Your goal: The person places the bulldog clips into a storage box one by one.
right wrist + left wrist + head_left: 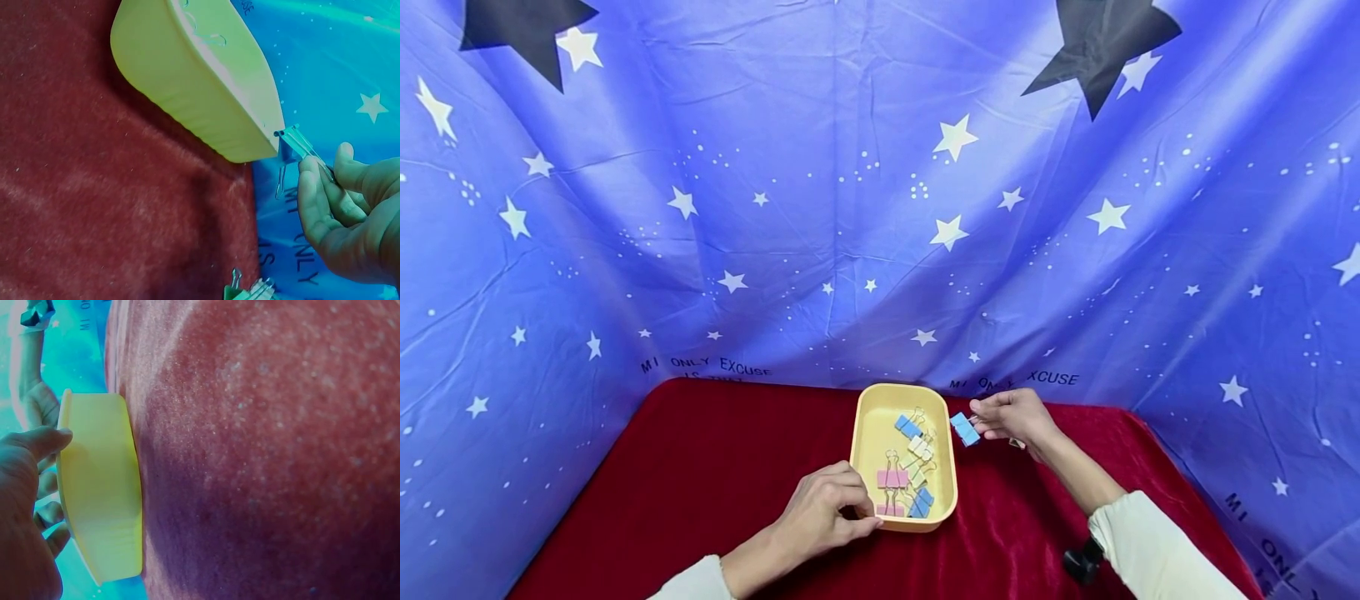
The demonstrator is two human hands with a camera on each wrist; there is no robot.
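Observation:
A blue binder clip (965, 429) is pinched by a wire handle between the thumb and fingers of my right hand (1017, 419), just off the right side of a yellow plastic tub (953, 492). In the right wrist view the same binder clip (295, 142) overlaps the tub's corner. My left hand (831, 507) grips the tub's near left corner, its thumb lying on the rim in the left wrist view. Inside the tub lie several binder clips: pink ones (892, 478), blue ones (907, 427) and pale ones (919, 448).
More binder clips (234, 292) lie on the red cloth (737, 450), mostly hidden beneath my right hand in the head view. Behind the table hangs a blue star-patterned curtain (835, 250). A black device (1082, 562) sits at my right sleeve.

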